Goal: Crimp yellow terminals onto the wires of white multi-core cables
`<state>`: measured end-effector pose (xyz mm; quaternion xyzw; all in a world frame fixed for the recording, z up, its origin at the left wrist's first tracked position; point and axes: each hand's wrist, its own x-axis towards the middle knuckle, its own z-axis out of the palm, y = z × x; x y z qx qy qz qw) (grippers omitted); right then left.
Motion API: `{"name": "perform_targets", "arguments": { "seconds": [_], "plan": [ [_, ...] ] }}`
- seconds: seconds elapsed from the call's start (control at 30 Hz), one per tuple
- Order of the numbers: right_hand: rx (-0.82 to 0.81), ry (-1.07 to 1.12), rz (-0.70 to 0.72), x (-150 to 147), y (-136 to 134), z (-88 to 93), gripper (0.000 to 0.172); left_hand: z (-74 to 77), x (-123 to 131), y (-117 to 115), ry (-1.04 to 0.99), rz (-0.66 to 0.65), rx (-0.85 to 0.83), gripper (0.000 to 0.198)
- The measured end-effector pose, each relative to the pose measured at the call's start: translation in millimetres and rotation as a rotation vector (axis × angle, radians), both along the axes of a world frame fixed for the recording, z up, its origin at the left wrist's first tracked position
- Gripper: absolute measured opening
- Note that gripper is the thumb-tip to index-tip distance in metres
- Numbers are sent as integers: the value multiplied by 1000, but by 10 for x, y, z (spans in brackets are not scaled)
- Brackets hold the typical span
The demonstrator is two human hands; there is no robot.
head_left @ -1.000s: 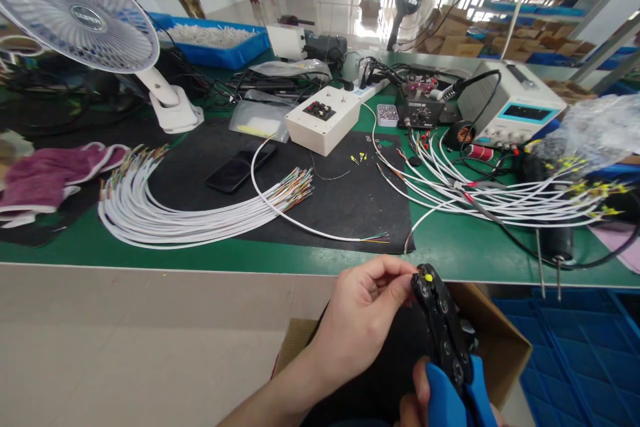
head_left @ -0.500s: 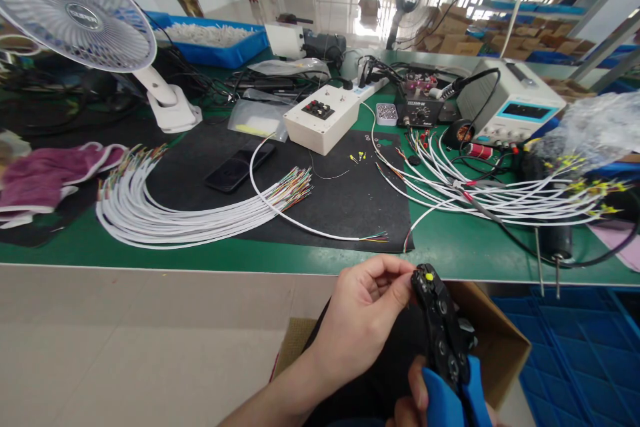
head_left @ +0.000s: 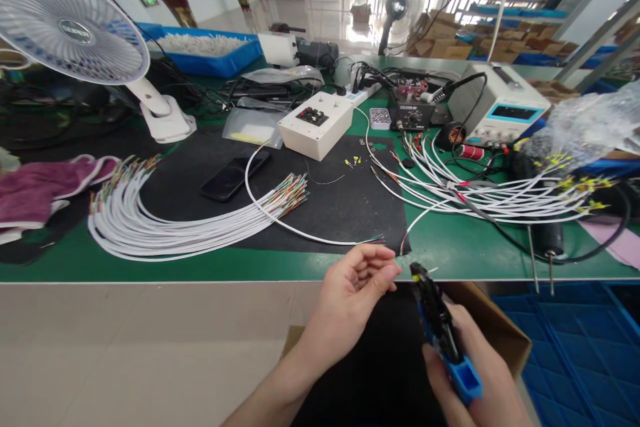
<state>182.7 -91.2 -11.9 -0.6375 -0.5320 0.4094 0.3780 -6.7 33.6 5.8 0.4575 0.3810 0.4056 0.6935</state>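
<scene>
In my right hand (head_left: 480, 360) are crimping pliers (head_left: 440, 320) with blue handles and black jaws, tilted up to the left. A small yellow spot shows at the jaws. My left hand (head_left: 353, 297) is beside the jaws, apart from them, its thumb and fingers drawn together; anything between the fingertips is too small to make out. Just above those fingertips, a white cable (head_left: 419, 219) ends in thin reddish wires at the table edge. Another white cable (head_left: 320, 238) with bared coloured wires reaches toward my left hand from the mat.
A bundle of white cables (head_left: 165, 237) lies left, beside a phone (head_left: 235, 175). Small yellow terminals (head_left: 354, 161) sit on the black mat (head_left: 345, 207). More cables with yellow ends (head_left: 540, 199) lie right. A cardboard box (head_left: 500, 320) is below the table edge.
My left hand and the pliers have come apart; the left hand moved slightly left. My right hand has turned the pliers, so they show more edge-on. The view has shifted slightly.
</scene>
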Motion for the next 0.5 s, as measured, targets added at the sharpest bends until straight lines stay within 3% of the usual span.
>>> {"name": "perform_targets", "arguments": {
  "seconds": [0.07,0.17,0.3,0.5],
  "plan": [
    [242,-451,15,86,106,6,59,-40,-32,-1,36,14,-6,23],
    [422,-774,54,207,200,-2,74,-79,-77,-12,64,0,-4,22],
    [474,-895,24,291,239,-15,74,-82,-111,-18,93,-13,6,25],
    [500,-873,-1,291,277,-11,68,-92,-158,-19,189,1,64,25]
  ]
}}
